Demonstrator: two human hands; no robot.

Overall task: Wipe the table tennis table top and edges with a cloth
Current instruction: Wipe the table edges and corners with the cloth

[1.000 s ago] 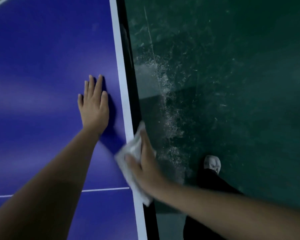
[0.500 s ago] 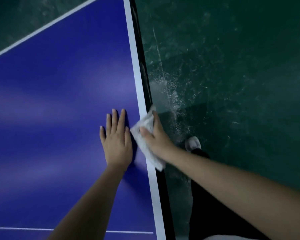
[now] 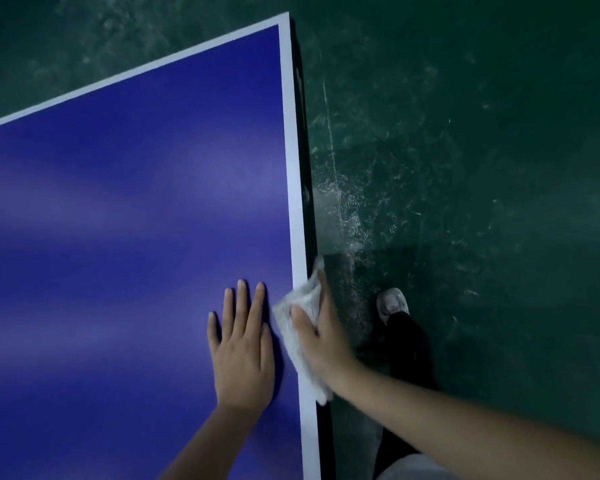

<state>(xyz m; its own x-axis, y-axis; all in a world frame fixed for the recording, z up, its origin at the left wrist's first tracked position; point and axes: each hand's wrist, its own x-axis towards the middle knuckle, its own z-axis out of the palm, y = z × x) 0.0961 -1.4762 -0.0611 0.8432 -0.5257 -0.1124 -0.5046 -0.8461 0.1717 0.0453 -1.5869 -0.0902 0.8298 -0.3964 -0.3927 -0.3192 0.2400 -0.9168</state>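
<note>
The blue table tennis table point(image 3: 125, 209) fills the left of the view, with a white border line and a black side edge point(image 3: 309, 188) running down its right side. My right hand point(image 3: 321, 336) grips a white cloth point(image 3: 300, 327) folded over that right edge, thumb on top and fingers down the outer side. My left hand point(image 3: 243, 348) lies flat on the blue top just left of the cloth, fingers straight and together. The table's far right corner shows at the top.
Dark green scuffed floor point(image 3: 482, 168) spreads to the right of the table and beyond its far end. My leg in dark trousers and a white shoe point(image 3: 392, 303) stand on the floor close beside the table edge.
Both hands have travelled along the right edge toward the far corner, which has come into view. The cloth has slid along the edge with my right hand. The white centre line has left the frame.
</note>
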